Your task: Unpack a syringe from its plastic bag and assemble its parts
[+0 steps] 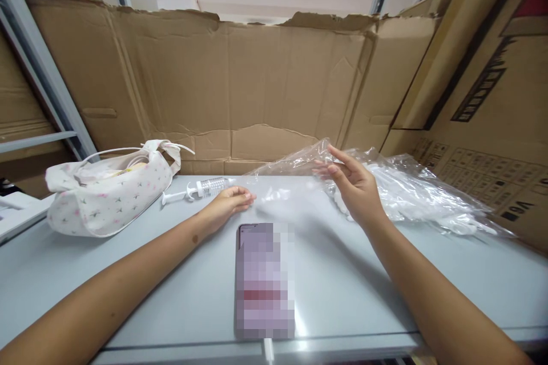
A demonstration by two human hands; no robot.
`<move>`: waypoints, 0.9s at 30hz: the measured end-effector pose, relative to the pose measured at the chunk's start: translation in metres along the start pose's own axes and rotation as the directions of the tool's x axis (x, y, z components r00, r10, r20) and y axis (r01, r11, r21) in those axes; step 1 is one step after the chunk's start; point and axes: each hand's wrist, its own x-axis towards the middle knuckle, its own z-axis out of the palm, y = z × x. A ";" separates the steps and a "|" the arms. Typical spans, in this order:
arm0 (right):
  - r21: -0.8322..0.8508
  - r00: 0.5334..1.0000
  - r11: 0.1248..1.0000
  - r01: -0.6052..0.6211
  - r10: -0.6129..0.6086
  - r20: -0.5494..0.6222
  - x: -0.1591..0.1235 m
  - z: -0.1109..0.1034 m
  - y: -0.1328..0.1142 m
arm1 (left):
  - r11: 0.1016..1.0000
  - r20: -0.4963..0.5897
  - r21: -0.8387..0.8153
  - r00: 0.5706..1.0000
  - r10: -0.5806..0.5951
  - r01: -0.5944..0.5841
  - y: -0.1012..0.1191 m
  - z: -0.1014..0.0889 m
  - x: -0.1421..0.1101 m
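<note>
My right hand (pixel 353 185) is raised a little over the grey table (pixel 385 296) and pinches the edge of a clear plastic bag (pixel 299 162) that lies stretched across the middle. My left hand (pixel 226 205) rests on the table with its fingers curled, its fingertips at the near end of the same bag. A clear plastic syringe (pixel 201 188) lies just behind the left hand. Whether the left hand grips the bag I cannot tell.
A white floral fabric pouch (pixel 107 194) with cords sits at the left. A phone (pixel 265 279) on a white cable lies near the front edge. A heap of clear bags with white items (pixel 419 194) lies at the right. Cardboard walls (pixel 257 80) stand behind and to the right.
</note>
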 end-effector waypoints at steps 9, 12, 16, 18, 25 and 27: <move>-0.047 0.985 0.986 -0.159 0.162 0.062 0.002 0.001 0.009 | 0.993 -0.109 -0.106 0.992 -0.064 0.052 -0.004 -0.005 0.005; -0.067 0.971 0.977 -0.201 0.208 0.119 0.000 0.005 0.009 | 0.988 -0.091 -0.144 0.993 -0.072 0.059 -0.004 -0.006 0.005; -0.091 0.943 0.968 -0.235 0.250 0.222 -0.007 0.015 0.010 | 0.986 -0.062 -0.156 0.995 -0.076 0.065 -0.006 -0.006 0.005; -0.105 0.922 0.960 -0.259 0.278 0.268 -0.010 0.019 0.011 | 0.988 -0.051 -0.137 0.996 -0.075 0.067 -0.006 -0.004 0.004; -0.110 0.870 0.937 -0.333 0.350 0.347 -0.020 0.032 0.009 | 0.994 0.019 0.112 1.000 0.011 -0.013 -0.002 0.006 -0.004; -0.079 0.869 0.933 -0.352 0.357 0.341 -0.021 0.033 0.007 | 0.970 0.018 0.238 0.998 0.055 -0.057 -0.002 0.008 -0.005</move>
